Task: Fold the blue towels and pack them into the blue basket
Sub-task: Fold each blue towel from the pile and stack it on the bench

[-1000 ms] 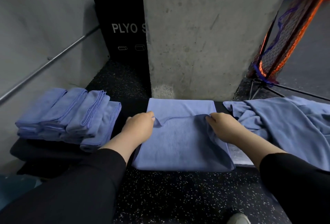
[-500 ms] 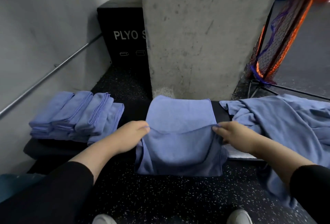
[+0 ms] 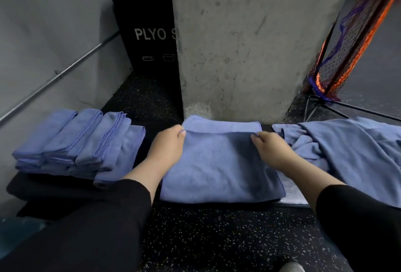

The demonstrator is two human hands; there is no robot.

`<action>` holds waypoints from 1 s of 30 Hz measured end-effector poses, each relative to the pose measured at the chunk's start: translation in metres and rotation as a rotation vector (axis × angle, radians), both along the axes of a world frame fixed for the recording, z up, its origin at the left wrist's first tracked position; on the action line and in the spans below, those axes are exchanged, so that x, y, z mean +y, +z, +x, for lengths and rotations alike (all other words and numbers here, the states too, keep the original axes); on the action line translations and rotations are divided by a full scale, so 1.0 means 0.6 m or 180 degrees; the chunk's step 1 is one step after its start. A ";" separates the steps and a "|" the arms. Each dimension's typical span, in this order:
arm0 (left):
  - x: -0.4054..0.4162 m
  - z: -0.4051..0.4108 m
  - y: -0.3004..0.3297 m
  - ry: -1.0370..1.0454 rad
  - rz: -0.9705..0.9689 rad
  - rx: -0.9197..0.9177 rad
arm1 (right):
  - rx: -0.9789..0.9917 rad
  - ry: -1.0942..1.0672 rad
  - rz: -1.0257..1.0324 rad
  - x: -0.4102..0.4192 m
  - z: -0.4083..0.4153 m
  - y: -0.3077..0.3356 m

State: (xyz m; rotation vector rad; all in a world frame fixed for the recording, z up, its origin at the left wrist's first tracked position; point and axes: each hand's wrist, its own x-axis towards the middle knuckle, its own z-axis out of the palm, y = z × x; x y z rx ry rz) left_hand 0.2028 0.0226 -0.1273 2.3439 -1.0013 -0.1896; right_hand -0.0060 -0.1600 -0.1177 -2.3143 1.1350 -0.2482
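A single head-worn camera looks forward and steeply down, close over the bench (image 3: 290, 195), which sits just before a concrete pillar (image 3: 249, 39); the wide lens bends the frame's edges.

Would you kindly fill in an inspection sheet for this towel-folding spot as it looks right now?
Surface: dark bench over speckled black floor.
Job's things: towel part-folded at the centre; folded stack on the left; unfolded pile on the right; basket not seen.
Clutter: nothing seen.
Grippers: left hand and right hand each pinch a far corner of the towel's upper layer.
Cables: nothing seen.
Surroundings: concrete pillar, black plyo box, wall rail, orange netting on a stand.
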 end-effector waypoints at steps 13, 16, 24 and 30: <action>0.070 -0.027 0.009 -0.0719 0.1169 -0.0068 | 0.0896 0.0584 0.0076 0.045 -0.061 0.029; 0.086 -0.036 0.024 -0.0626 0.0781 0.0192 | 0.0365 0.0280 0.0357 0.049 -0.083 0.032; 0.052 -0.005 0.066 0.0519 -0.0983 0.0576 | -0.1214 -0.0765 0.0623 0.018 -0.057 0.071; 0.005 0.010 0.006 0.0193 -0.0233 0.0058 | -0.0117 -0.0213 -0.0409 -0.016 -0.014 0.005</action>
